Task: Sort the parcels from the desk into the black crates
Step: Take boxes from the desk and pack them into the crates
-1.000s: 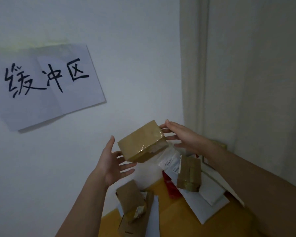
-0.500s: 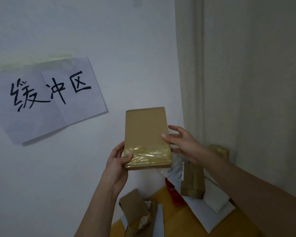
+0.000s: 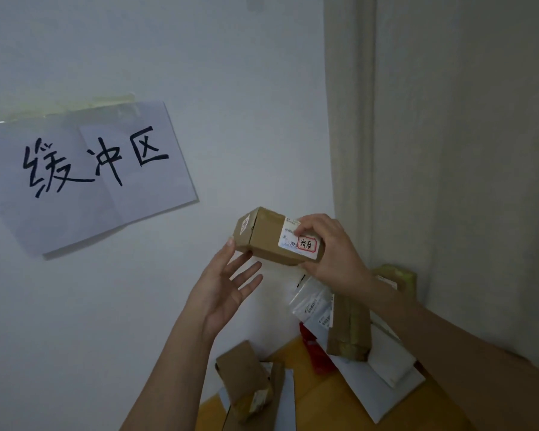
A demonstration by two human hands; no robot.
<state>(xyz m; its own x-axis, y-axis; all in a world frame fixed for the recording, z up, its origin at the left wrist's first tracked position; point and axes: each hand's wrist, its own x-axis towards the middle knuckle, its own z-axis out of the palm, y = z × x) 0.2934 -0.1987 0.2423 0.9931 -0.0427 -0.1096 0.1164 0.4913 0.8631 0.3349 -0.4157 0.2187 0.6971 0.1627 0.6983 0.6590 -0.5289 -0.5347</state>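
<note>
Wall sign (image 3: pixel 84 169): a taped paper sheet with handwritten characters is hanging on the wall, left of and above the held parcel.
Left hand (image 3: pixel 227 287): is hovering just below-left of the held parcel, fingers spread and straight, the thumb tip meeting the parcel's lower left corner; it is gripping nothing.
Held parcel (image 3: pixel 265 237): a small taped cardboard box is being held in the air above the desk, label face turned to the camera.
Right hand (image 3: pixel 327 247): is pinching the held parcel's right end, fingers over the label, thumb underneath.
Handling: the box is looking stiff and probably light; glossy tape may be slippery, so bare cardboard edges are the better hold.
Desk (image 3: pixel 324 399): is lying below the held parcel, carrying more brown parcels (image 3: pixel 246 381) and white mailers (image 3: pixel 386 384).
Black crates: none are showing in view.
</note>
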